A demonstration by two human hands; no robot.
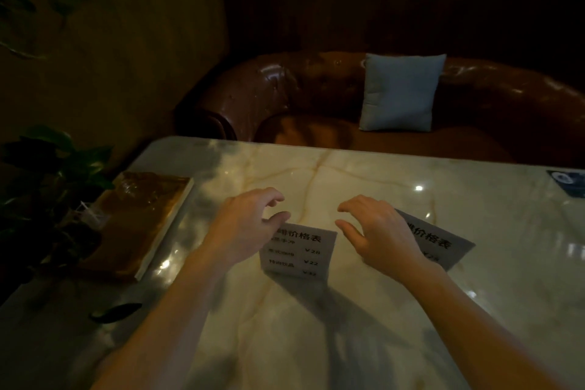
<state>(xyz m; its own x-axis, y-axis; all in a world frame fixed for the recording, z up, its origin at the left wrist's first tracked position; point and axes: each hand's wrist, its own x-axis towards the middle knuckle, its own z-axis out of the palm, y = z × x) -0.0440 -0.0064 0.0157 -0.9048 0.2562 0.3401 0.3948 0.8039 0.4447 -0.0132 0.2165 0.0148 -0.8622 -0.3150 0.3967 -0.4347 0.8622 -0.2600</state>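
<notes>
Two white price cards with black printed text are on a pale marble table [316,326]. The left price card [300,252] looks propped upright, facing me. The right price card [443,241] lies at a slant, partly hidden by my right hand [376,231]. My left hand [245,225] hovers over the left card's upper left corner, fingers loosely curled and holding nothing. My right hand hovers above the right card with the thumb spread and the fingers relaxed. Whether either hand touches a card I cannot tell.
A brown book [139,218] lies on the table's left side. A leafy plant [41,174] stands at the left edge, with a fallen dark leaf [115,312] on the table. Behind the table is a brown leather sofa [285,95] with a light blue cushion [400,92]. A dark card [566,180] sits far right.
</notes>
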